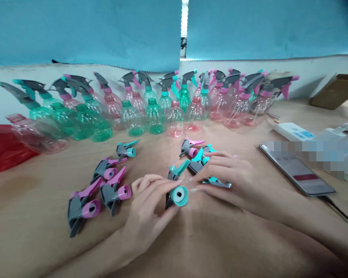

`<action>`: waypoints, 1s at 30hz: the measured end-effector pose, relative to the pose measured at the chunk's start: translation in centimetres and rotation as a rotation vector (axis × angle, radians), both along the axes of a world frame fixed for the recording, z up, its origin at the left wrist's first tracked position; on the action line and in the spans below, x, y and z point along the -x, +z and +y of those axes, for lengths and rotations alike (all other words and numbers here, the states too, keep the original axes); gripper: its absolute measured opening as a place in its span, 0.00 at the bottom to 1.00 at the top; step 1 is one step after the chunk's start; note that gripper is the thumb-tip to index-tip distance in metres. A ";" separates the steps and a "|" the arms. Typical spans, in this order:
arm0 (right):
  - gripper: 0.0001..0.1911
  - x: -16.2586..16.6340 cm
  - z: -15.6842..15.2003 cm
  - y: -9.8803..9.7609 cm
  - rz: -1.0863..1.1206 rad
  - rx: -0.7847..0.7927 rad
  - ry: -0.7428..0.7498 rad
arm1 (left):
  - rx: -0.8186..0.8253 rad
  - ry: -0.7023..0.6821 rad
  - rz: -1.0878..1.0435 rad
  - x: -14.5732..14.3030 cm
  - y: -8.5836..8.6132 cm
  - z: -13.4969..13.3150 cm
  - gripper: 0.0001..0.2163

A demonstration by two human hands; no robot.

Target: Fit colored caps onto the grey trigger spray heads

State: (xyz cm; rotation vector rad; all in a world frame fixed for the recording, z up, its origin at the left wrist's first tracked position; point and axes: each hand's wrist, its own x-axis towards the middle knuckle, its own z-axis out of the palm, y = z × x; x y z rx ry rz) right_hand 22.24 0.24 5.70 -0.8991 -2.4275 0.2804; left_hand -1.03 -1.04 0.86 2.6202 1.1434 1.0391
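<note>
The left grip (146, 204) pinches 1 turquoise-collared spray head (178, 196) between thumb and fingers; a light hold clear of the collar's mouth suits it. The right grip (229, 173), at 2 o'clock, partly covers other spray heads (195, 166), hold unclear. Bottles (175, 120) stand at 12 o'clock.

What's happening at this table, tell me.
A person is handling trigger spray heads with both hands. The left hand holds a turquoise-collared spray head, its round opening facing the camera. The right hand is at a cluster of loose spray heads; whether it grips one is unclear. Three pink-collared spray heads lie to the left. Behind, bottles with spray heads on stand beyond several open bottles. A phone lies to the right.
</note>
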 end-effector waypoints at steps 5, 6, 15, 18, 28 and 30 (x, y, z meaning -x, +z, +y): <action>0.06 2.1 -0.4 1.7 -0.096 0.156 0.084 | -0.002 -0.102 -0.132 -0.1 -0.3 0.3 0.12; 0.06 2.5 -0.3 1.8 -0.140 0.171 0.088 | -0.002 -0.108 -0.146 -0.1 -0.3 0.4 0.12; 0.09 3.0 0.7 1.8 -0.271 0.169 0.068 | -0.009 -0.112 -0.084 0.5 -1.0 0.1 0.08; 0.09 3.2 0.4 1.6 -0.271 0.217 0.014 | -0.039 -0.095 -0.068 0.6 -1.2 0.1 0.08; 0.12 3.8 0.2 0.5 -0.024 0.366 -0.054 | -0.033 -0.056 -0.015 0.9 -1.2 0.3 0.13; 0.13 4.1 0.3 0.3 0.064 0.382 -0.051 | -0.027 -0.043 -0.016 0.9 -1.3 0.5 0.15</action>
